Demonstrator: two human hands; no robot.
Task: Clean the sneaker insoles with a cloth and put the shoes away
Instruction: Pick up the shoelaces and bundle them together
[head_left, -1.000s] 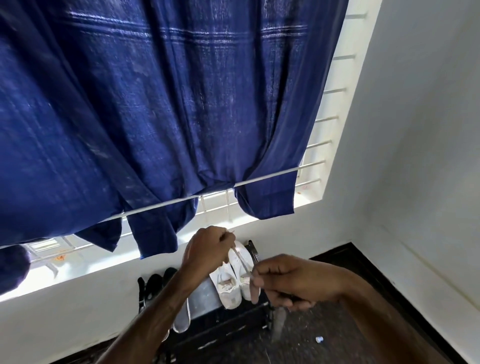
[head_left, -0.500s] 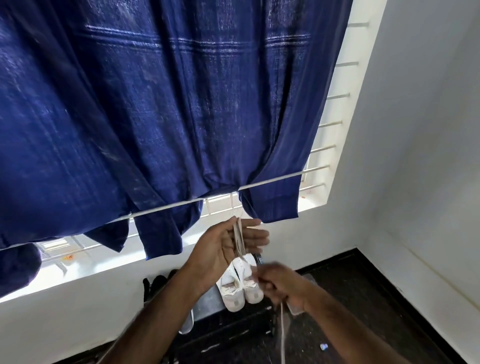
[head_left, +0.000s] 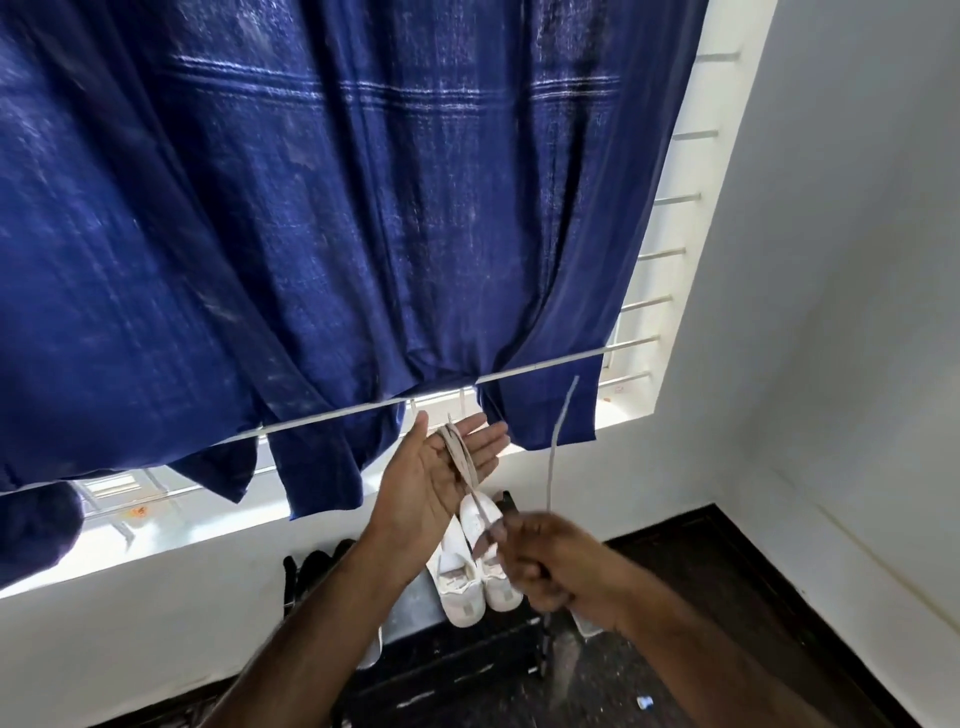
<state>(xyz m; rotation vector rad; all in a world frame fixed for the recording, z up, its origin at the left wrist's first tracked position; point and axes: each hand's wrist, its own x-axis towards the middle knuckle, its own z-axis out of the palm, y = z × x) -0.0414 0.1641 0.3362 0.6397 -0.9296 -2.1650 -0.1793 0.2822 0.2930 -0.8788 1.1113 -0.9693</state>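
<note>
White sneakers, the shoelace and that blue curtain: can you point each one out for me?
white sneakers (head_left: 460, 582): head view, on the tongue of the left shoe of the pair.
shoelace (head_left: 458, 451): head view, on the loops lying across the open left palm.
blue curtain (head_left: 337, 218): head view, on the middle of the hanging fabric.

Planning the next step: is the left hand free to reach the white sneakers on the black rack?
Probably not yet: the left hand lies open with a beige shoelace looped across it, well above the white sneakers; nothing else blocks.

Home room corner, blue curtain (head_left: 337, 218) over barred window (head_left: 654, 291), low shoe rack (head_left: 441, 660) against white wall (head_left: 857, 260)
</note>
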